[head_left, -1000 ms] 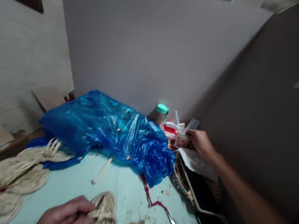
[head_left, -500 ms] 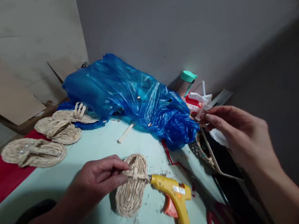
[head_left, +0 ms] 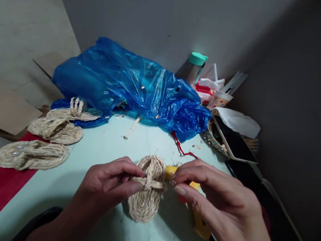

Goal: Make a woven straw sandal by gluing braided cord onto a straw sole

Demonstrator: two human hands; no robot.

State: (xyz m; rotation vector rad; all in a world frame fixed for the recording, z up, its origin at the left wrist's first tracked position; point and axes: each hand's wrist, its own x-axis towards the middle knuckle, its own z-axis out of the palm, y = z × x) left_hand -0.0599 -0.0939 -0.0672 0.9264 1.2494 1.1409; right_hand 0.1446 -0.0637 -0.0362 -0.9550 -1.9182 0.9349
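A small woven straw sandal [head_left: 145,205] lies sole-down on the pale table, toe end away from me. My left hand [head_left: 111,186] pinches its cross strap from the left between thumb and fingertips. On the sandal's right, my right hand [head_left: 212,198] has thumb and fingers closed together near the strap's other end. Something tiny may be between those fingertips, too small to name. Behind and under that hand lies a yellow glue gun [head_left: 202,226], mostly hidden, its front end near the sandal.
Several finished-looking straw sandals [head_left: 33,155] rest at the left, partly on red cloth [head_left: 4,191]. A blue plastic bag [head_left: 130,82] spreads across the back. Behind it stands a green-lidded bottle [head_left: 194,68]. On the right, a phone [head_left: 233,140] leans on a woven basket [head_left: 213,138].
My right hand has come down and left from the items at the back right to beside the sandal, now covering much of the glue gun. My left hand still holds the strap.
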